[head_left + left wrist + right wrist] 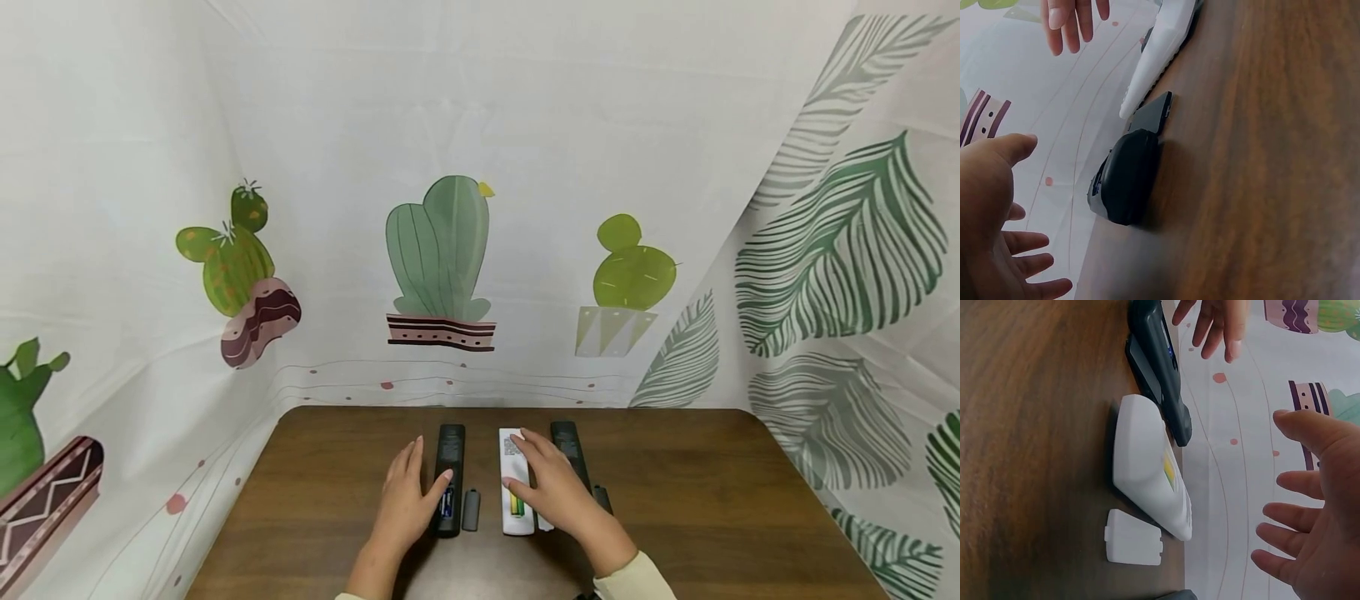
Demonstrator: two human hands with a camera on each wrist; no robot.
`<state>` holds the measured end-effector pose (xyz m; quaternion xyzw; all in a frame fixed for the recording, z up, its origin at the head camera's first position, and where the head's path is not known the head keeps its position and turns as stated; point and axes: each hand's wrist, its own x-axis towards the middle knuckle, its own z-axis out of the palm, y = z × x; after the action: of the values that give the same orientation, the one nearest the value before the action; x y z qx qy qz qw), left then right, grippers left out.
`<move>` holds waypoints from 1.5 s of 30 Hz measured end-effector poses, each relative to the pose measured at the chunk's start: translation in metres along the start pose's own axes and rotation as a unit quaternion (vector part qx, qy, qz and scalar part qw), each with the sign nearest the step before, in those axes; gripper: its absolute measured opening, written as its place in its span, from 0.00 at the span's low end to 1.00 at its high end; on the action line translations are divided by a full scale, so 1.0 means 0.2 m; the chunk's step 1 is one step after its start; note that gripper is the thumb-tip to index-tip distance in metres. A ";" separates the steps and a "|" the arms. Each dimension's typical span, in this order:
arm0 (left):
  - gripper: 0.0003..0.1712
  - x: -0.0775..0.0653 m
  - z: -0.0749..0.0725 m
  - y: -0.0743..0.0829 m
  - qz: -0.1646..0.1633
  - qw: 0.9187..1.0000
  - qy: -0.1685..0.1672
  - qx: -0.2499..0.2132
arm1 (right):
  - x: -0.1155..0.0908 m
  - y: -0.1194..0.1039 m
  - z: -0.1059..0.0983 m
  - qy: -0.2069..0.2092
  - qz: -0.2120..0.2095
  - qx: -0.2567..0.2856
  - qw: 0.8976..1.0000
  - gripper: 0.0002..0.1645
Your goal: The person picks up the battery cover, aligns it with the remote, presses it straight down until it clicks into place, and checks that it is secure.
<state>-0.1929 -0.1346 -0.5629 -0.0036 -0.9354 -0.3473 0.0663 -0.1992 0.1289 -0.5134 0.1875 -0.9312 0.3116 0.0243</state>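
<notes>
A black remote control (451,446) lies back up on the table, with blue batteries (447,502) showing in its open compartment. Its loose dark battery cover (470,510) is just to the right. My left hand (402,507) hovers at the remote's left side, fingers loosely extended, holding nothing. A white remote control (517,527) lies in the middle, yellow-green batteries (516,505) in its bare compartment. Above it and a little to its right is my right hand (558,487), fingers spread and holding nothing. The white battery cover (1134,539) lies beside that remote, mostly hidden by the hand in the head view.
Another black remote control (568,446) lies to the right, partly behind my right hand, with a dark cover (602,498) by its near end. The brown wooden table (712,500) ends at a white cloth backdrop (540,108) printed with cacti and leaves.
</notes>
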 end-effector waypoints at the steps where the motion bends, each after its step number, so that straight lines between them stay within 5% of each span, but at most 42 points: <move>1: 0.51 0.00 0.00 0.00 -0.002 1.000 0.001 -0.003 | 0.00 0.00 0.00 -0.001 -0.001 -0.001 1.000 0.41; 12: 0.51 -0.03 0.03 -0.01 -0.039 0.999 -0.009 -0.033 | -0.01 -0.01 0.05 -0.016 -0.015 -0.006 1.000 0.40; 45: 0.41 -0.08 0.07 0.01 -0.042 0.998 -0.005 -0.043 | -0.04 -0.08 0.20 -0.072 -0.045 -0.006 0.996 0.35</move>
<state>-0.1776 -0.1237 -0.5734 0.0311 -0.9191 -0.3901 0.0469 -0.1840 0.0966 -0.5370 0.2513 -0.9229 0.2903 -0.0274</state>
